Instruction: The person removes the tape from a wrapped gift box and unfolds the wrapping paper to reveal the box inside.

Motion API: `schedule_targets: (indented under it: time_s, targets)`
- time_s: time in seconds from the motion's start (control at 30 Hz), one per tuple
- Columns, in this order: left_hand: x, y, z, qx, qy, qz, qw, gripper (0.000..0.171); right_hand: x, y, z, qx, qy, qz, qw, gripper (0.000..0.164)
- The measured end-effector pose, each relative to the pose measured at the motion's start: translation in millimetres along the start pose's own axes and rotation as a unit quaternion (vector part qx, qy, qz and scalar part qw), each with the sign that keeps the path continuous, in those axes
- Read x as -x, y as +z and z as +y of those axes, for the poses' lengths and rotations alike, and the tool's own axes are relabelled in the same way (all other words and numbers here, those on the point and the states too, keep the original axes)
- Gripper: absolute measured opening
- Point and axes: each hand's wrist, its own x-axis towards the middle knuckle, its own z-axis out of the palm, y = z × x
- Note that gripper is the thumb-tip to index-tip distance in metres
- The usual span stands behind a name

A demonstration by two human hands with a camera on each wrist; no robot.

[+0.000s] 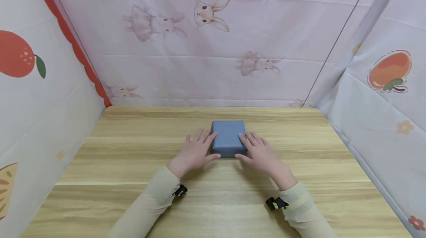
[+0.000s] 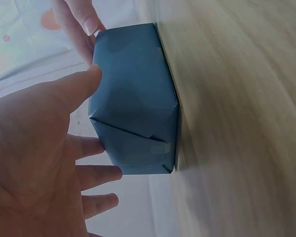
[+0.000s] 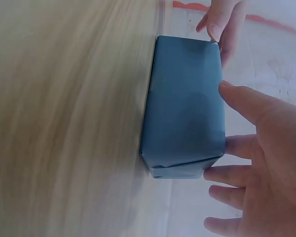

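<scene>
A blue paper-wrapped box (image 1: 228,133) rests on the wooden table, its folded, taped end (image 2: 138,145) visible in the left wrist view. On its left side lies my left hand (image 1: 196,150), fingers spread and mostly straight, index fingertip at the top edge and thumb by the near corner. My right hand (image 1: 261,152) mirrors it on the right side, with the thumb near the front face and the index finger over the top edge. In the right wrist view the right fingers (image 3: 232,175) extend along the box's end.
The wood-grain table (image 1: 116,164) spreads around the box. Behind it hangs a pale pink cloth (image 1: 213,79) printed with rabbits, and white fruit-print cloths (image 1: 372,119) close in the sides. Each wrist wears a small black camera (image 1: 277,203) over a cream sleeve.
</scene>
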Motion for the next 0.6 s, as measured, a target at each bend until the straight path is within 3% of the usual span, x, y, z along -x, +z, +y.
schedule_targets:
  time_s: [0.27, 0.6]
  targets:
    - [7.4, -2.8, -3.1, 0.004, -0.009, -0.002, 0.9999, 0.082, -1.0, -1.3, -2.0, -0.042, -0.009, -0.005, 0.999, 0.073]
    - [3.4, -19.1, -7.0, 0.071, -0.033, 0.013, 0.9969, 0.087, -9.5, -20.9, 8.3, -0.121, -0.02, 0.01, 0.992, 0.071]
